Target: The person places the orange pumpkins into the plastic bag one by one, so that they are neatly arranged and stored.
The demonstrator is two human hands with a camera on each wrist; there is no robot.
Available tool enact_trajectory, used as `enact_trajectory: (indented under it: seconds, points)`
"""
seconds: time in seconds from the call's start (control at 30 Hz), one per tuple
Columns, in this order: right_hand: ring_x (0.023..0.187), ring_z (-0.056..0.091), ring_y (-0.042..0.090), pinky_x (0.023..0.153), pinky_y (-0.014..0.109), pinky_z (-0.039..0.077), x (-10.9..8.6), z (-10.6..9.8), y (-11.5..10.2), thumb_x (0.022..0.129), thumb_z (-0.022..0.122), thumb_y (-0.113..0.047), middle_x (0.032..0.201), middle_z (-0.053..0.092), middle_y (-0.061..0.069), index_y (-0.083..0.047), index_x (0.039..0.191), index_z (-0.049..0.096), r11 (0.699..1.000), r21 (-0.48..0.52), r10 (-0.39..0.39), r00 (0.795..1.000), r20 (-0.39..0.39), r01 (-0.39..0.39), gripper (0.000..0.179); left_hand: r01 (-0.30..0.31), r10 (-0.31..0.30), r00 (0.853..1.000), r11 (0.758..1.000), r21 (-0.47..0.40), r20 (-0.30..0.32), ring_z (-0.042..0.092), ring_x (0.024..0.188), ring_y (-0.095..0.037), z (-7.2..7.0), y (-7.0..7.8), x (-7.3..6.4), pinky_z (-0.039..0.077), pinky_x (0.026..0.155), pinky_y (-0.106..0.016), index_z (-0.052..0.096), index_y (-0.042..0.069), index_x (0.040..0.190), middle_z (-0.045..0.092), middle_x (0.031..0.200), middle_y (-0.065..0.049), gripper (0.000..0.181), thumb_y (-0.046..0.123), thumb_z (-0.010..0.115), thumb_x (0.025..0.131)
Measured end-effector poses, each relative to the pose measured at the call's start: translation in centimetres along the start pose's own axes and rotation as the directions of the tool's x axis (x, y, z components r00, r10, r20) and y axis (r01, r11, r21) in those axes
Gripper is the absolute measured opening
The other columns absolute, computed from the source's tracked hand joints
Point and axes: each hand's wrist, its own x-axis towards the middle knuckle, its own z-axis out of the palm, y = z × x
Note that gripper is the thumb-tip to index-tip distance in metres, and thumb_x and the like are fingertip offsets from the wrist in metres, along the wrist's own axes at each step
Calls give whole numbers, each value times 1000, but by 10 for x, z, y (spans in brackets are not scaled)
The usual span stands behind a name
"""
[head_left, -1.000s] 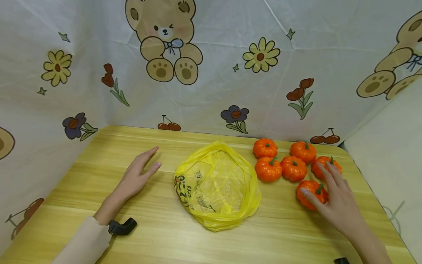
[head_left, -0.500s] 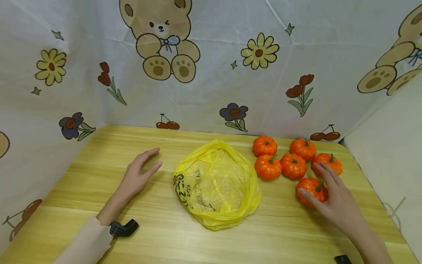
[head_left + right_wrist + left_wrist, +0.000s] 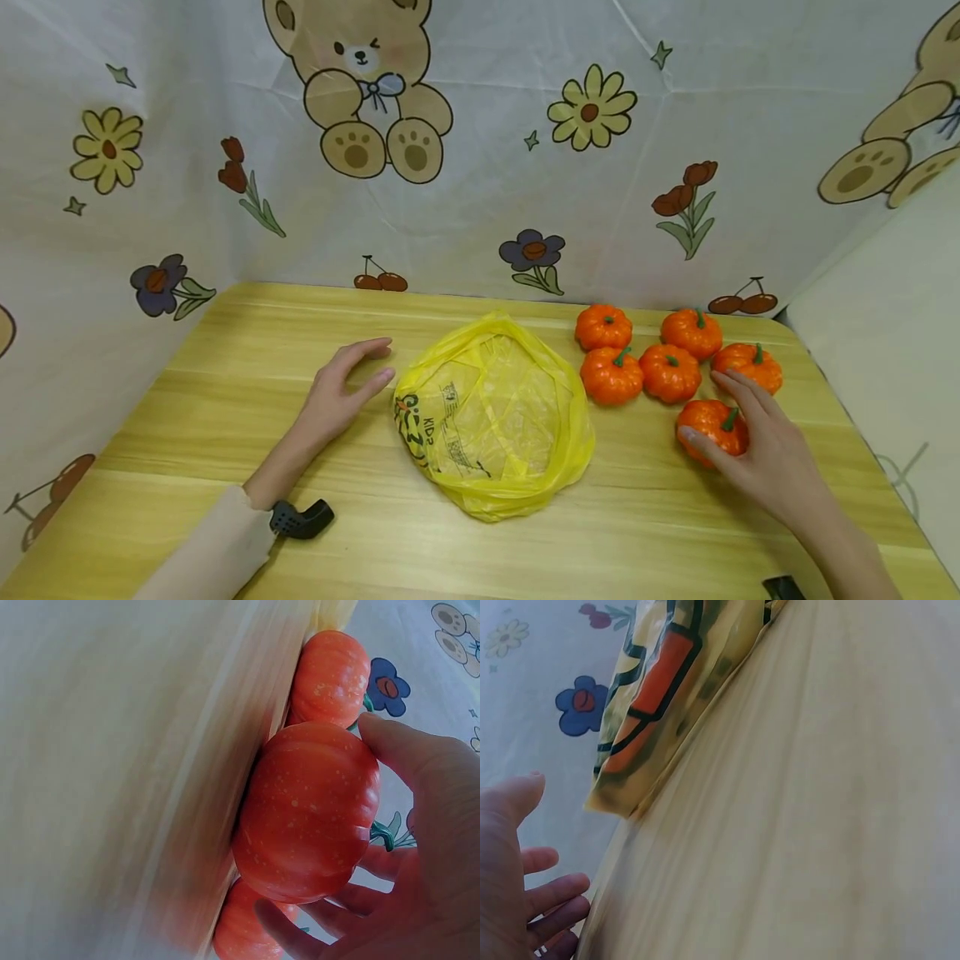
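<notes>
A yellow plastic bag [image 3: 495, 417] with printed lettering lies in the middle of the table, its mouth spread wide and facing up. To its left is my left hand [image 3: 337, 400], fingers and thumb apart, holding nothing; the left wrist view shows the bag's printed side [image 3: 667, 682] beyond the thumb. My right hand [image 3: 772, 458] reaches over the nearest orange toy pumpkin [image 3: 708, 429], which has a green stem. Thumb and fingers are spread about that pumpkin without closing round it. In the right wrist view the thumb tip [image 3: 369, 727] is right at its upper edge.
Several more orange pumpkins stand grouped behind, including one at the back left [image 3: 603, 327] and one at the far right [image 3: 750, 367]. A patterned cloth [image 3: 465, 208] hangs behind the wooden table [image 3: 360, 550], and a white side panel [image 3: 885, 333] rises at the right.
My left hand has moved right, closer to the bag. My right hand has lowered slightly about the nearest pumpkin, which stays in place. The head view has tilted a little.
</notes>
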Motion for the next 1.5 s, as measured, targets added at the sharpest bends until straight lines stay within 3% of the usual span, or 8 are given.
enact_trajectory:
  seconds: [0.37, 0.53, 0.7, 0.9, 1.13, 1.27, 1.37, 1.5]
  points:
    - [131, 47, 57, 96, 79, 37, 0, 0, -1, 85, 89, -35, 150, 50, 29, -8, 155, 47, 1000, -16, 5, 1000, -8, -6, 87, -104, 107, 991, 994, -29, 82, 55, 136, -22, 18, 13, 10, 37, 118, -54, 63, 23, 146, 65, 141, 0, 48, 23, 75, 100]
    - [128, 49, 57, 92, 78, 39, -1, 0, -3, 84, 90, -36, 147, 51, 29, -7, 153, 49, 1000, -26, 17, 1000, -7, -17, 85, -149, 151, 981, 989, -24, 122, 54, 136, -23, 23, 15, 10, 39, 115, -56, 71, 21, 135, 63, 140, 0, 37, 22, 76, 98]
    - [126, 50, 58, 91, 77, 40, -2, 1, -3, 83, 90, -38, 146, 51, 29, -9, 154, 48, 999, -38, 29, 1000, 8, -29, 88, -161, 160, 981, 987, 3, 112, 56, 130, -23, 24, 13, 9, 42, 111, -56, 76, 17, 124, 66, 133, -2, 27, 21, 78, 97]
    - [126, 50, 54, 93, 76, 39, 0, 3, -4, 80, 92, -40, 143, 54, 28, -7, 155, 46, 999, -30, 25, 999, 24, -25, 93, -151, 149, 983, 988, 16, 105, 56, 129, -21, 23, 11, 8, 42, 111, -52, 76, 18, 122, 67, 131, 1, 27, 22, 80, 95]
    - [107, 58, 41, 84, 47, 40, 0, 2, -3, 75, 95, -40, 134, 61, 25, 1, 146, 49, 998, -52, 32, 999, 4, -32, 94, -165, 163, 982, 986, 22, 99, 57, 127, -21, 25, 7, 9, 43, 110, -52, 77, 19, 121, 68, 129, 0, 27, 20, 80, 95]
    - [106, 60, 46, 85, 53, 47, -1, 0, -5, 75, 95, -45, 134, 60, 27, 2, 143, 46, 994, -77, 86, 994, 70, -80, 96, -164, 161, 982, 986, 23, 100, 57, 126, -21, 26, 7, 9, 43, 109, -52, 77, 19, 121, 68, 129, 0, 26, 20, 80, 94]
    - [112, 59, 54, 88, 69, 46, -2, -1, -7, 75, 94, -48, 135, 58, 31, 3, 145, 43, 992, -79, 113, 985, 130, -103, 100, -164, 161, 982, 986, 25, 98, 57, 126, -21, 26, 7, 9, 44, 109, -51, 77, 19, 121, 69, 129, 0, 26, 20, 80, 95]
    - [110, 61, 54, 87, 69, 47, -3, -3, -8, 73, 96, -47, 132, 59, 32, 3, 143, 43, 992, -76, 111, 982, 155, -101, 101, -164, 161, 982, 986, 24, 94, 57, 125, -21, 26, 7, 9, 44, 108, -51, 77, 18, 120, 69, 128, 1, 26, 20, 80, 95]
